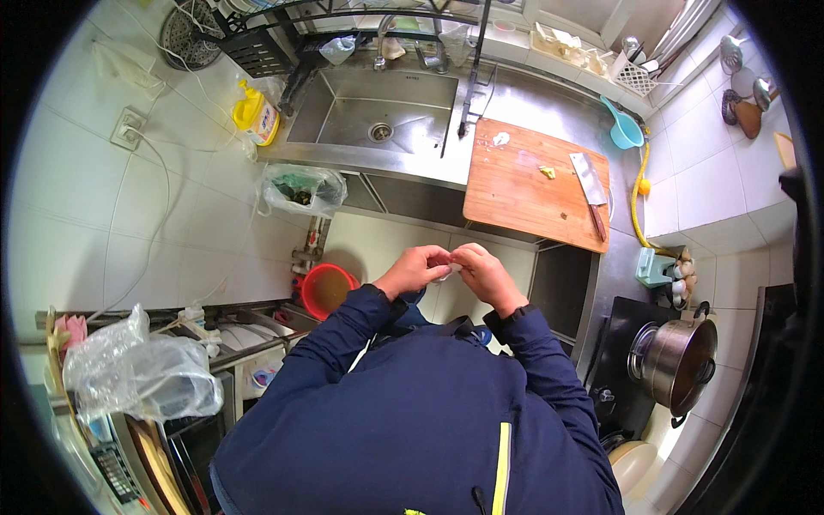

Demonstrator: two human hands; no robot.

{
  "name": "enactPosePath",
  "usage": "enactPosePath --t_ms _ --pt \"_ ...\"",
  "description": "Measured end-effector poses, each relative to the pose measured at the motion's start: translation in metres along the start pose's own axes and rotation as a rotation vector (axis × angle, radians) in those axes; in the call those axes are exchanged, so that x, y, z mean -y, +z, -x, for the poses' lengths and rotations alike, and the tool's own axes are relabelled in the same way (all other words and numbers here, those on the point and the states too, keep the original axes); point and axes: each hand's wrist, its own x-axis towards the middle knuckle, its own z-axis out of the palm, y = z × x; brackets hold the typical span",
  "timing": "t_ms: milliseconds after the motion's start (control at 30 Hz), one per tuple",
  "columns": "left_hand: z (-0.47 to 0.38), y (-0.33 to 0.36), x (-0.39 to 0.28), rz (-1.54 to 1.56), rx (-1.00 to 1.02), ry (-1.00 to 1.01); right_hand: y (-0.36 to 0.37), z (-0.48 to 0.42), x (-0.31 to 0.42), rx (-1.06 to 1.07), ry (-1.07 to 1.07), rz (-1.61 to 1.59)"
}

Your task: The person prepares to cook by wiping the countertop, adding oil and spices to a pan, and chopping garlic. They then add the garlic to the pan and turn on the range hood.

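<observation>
My left hand [415,271] and my right hand [487,277] meet in front of my body, above the floor. Pinched between the fingertips of both is a small white object [454,266], mostly covered, so I cannot tell what it is. Ahead to the right lies a wooden cutting board [515,199] on the steel counter. It carries a Chinese cleaver [587,179] with a wooden handle, a yellow-green food scrap [547,172] and a crumpled white scrap [501,138] with small bits around it.
A steel sink [402,106] is left of the board. A plastic bag of waste [302,190] hangs from the counter's front. A red bucket [311,291] of murky liquid stands on the floor. To the right, a steel pot [673,360] sits at the stove; a blue ladle [626,131] lies behind.
</observation>
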Motion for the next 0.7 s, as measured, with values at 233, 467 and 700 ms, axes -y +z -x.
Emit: enactPosePath --t_ms 233,467,700 --pt "-0.01 -0.117 0.034 0.032 0.032 -0.048 0.073 -0.071 0.01 -0.031 0.055 -0.046" --pt "-0.024 -0.244 0.074 -0.256 -0.246 0.031 0.075 -0.087 0.005 0.035 0.288 0.139" --pt "-0.022 -0.409 0.152 -0.92 -0.622 -0.026 0.04 0.052 -0.02 -0.153 0.781 0.193"
